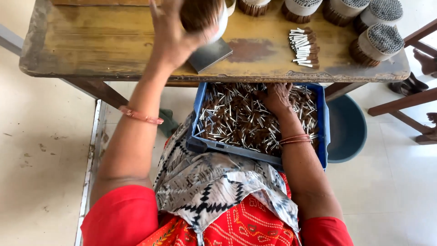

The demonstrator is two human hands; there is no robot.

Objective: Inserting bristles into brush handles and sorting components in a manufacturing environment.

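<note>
My left hand [175,34] is raised over the wooden table [91,41] and grips a round bundle of brown sticks [202,13] wrapped in a white band. My right hand [275,98] reaches down into a blue plastic crate [322,118] on my lap, fingers buried among many loose short sticks [236,118] with brown bodies and silvery ends. What the right hand's fingers hold is hidden in the pile.
A grey flat metal plate [210,54] lies on the table by the left hand. A small row of sticks [304,48] lies to the right. Several banded round bundles [378,43] stand along the back right. A blue bucket [348,130] sits on the floor.
</note>
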